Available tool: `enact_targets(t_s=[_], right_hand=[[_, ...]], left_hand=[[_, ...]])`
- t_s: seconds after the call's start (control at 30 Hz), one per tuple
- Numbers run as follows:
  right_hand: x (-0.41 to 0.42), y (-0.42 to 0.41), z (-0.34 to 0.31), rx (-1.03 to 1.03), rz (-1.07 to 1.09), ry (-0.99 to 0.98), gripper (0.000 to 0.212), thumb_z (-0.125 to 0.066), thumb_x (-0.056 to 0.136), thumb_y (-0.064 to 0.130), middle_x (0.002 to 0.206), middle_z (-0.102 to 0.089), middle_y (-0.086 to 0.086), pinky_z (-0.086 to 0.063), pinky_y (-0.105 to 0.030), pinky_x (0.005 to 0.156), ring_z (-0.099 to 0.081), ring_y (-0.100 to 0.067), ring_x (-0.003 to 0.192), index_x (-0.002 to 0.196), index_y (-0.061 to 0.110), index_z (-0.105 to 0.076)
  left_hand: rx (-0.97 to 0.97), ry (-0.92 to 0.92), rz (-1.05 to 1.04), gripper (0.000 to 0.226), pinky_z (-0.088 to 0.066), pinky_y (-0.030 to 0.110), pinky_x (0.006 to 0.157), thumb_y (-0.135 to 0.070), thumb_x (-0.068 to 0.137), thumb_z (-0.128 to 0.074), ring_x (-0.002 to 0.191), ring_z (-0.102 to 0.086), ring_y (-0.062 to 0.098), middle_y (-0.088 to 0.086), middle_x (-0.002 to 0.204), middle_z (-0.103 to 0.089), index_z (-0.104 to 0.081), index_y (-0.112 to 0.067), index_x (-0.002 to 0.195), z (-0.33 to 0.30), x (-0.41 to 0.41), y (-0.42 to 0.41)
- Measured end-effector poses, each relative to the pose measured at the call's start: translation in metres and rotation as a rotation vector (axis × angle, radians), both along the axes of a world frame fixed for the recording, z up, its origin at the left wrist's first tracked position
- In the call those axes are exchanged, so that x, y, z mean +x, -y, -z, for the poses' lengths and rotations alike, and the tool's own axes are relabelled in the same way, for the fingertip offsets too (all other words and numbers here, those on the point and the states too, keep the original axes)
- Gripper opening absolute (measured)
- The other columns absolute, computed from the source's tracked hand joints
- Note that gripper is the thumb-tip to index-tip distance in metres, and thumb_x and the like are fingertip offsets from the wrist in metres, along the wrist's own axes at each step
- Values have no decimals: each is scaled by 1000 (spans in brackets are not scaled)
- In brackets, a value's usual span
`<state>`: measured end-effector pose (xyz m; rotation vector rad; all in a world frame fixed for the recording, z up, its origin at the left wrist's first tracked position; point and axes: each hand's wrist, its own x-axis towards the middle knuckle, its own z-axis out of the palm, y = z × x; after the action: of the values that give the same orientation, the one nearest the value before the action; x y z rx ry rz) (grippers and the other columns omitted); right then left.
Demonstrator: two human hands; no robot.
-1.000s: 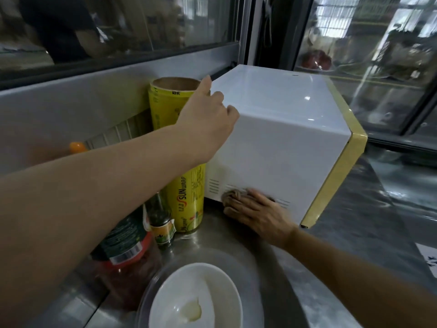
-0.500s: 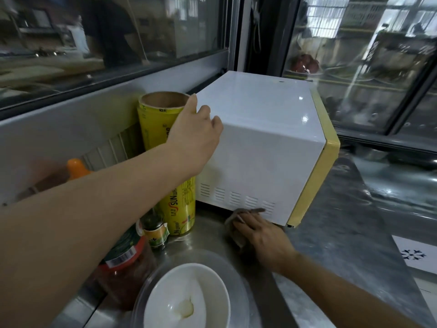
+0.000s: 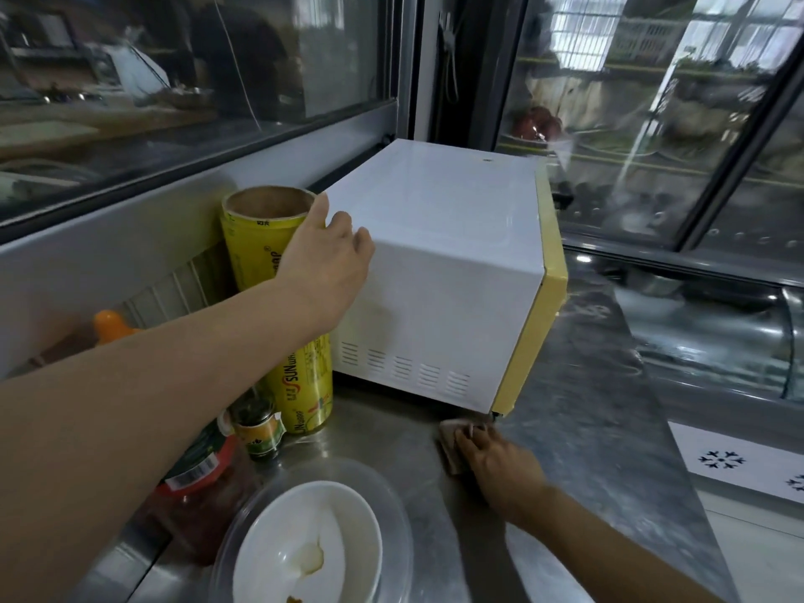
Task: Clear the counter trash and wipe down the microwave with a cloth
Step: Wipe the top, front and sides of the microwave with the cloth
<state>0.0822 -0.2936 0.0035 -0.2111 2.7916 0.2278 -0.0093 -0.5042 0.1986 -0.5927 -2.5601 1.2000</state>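
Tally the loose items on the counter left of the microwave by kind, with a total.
Cling-wrap roll: 1
Jars and bottles: 3, a small jar, a red-lidded jar, an orange-capped bottle
Bowls: 2, a white bowl inside a clear bowl
Total: 6

White microwave [image 3: 439, 272] on counter, crumpled cloth [image 3: 450, 446] beside
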Motion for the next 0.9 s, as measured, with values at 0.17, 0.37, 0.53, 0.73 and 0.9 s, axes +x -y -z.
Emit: enact_targets(t_s=[0.17,0.37,0.53,0.73,0.9], right_hand=[[16,-9,-33,-136,53,-41,47,-48,93,15,136,-49,-8,-47,-38,92,-53,-28,118,138,19,-39],[44,-18,-110,-828,179,-403,51,-57,75,-6,99,-64,9,-38,0,69,-57,3,91,119,20,-61],[64,-12,-152,-1014,289,-562,64,-72,69,2,104,-67,8,-43,-3,79,-61,-2,94,125,28,-57],[76,5,-189,-1157,271,-587,65,-78,67,5,96,-59,19,-44,-2,73,-57,3,86,121,29,-52],[87,7,-203,-1385,247,-207,78,-75,70,-1,118,-56,1,-52,-34,93,-59,-14,108,133,28,-39]], left_hand=[[59,36,-26,86,-9,52,114,-35,84,-55,133,-25,32,16,141,-34,-8,1,145,-6,6,-1],[522,223,96,83,-13,39,115,-44,80,-61,141,-14,27,8,151,-21,-18,-12,144,-11,51,-12],[1448,675,-161,43,-43,29,85,-41,80,-68,103,-57,17,-2,113,-58,-47,-19,112,4,110,-31],[2120,1259,-459,18,-37,41,92,-40,91,-54,95,-66,17,3,103,-70,-54,-22,94,-4,139,-49],[2311,1198,-479,6,-52,41,79,-10,94,-51,74,-61,22,8,84,-63,-51,-16,94,-5,136,-50]])
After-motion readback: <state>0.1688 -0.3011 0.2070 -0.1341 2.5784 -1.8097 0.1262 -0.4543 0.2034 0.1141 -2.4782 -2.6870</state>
